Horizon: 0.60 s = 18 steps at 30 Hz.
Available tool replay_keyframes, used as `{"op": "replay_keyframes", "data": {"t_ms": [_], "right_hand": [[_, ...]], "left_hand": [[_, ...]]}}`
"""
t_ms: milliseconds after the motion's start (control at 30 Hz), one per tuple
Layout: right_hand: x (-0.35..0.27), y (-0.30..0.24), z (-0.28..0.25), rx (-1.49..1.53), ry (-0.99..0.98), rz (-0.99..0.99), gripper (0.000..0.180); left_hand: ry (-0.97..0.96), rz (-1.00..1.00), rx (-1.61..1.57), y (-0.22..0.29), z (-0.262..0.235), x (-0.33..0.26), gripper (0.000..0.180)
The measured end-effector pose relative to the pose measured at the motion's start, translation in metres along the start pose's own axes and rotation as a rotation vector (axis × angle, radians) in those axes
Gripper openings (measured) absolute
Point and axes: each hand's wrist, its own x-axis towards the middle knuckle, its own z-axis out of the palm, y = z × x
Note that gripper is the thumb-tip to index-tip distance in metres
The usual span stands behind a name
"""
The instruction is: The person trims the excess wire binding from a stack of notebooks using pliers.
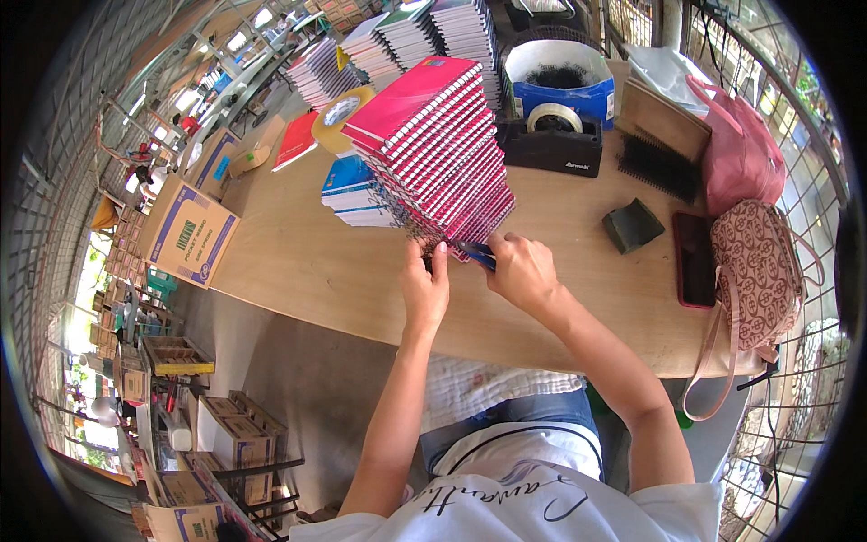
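A tall stack of red spiral notebooks rises from the table, its bound edges toward me. At the stack's lower front, my right hand is closed round blue-handled pliers, whose jaws point left at the notebooks' edge. Close beside the tips, my left hand has thumb and fingers pinched together at the lower left corner of the stack. What lies between those fingers is too small to tell. Thin dark coil ends stick out along the stack's left side.
Behind the stack are blue notebooks, a tape roll, more notebook piles and a black tape dispenser. To the right lie a dark block, a phone and a patterned bag. A carton stands left.
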Motion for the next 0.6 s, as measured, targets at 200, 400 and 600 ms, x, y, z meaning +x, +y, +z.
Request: {"op": "replay_keyframes", "data": {"t_ms": [200,400,600], "right_hand": [[-0.003,-0.007,-0.019,-0.095,0.048,0.006,0.034],[0.003,-0.016,-0.017,-0.131,0.000,0.021,0.037],[0.005,-0.006,0.002,0.006,-0.038,0.038,0.032]], "left_hand": [[0.033,0.030,0.005,0.005,-0.005,-0.002,0.022],[0.024,0.089,0.053,0.012,-0.011,0.000,0.021],[0.025,0.072,0.064,0.019,-0.009,0.001,0.020]]}}
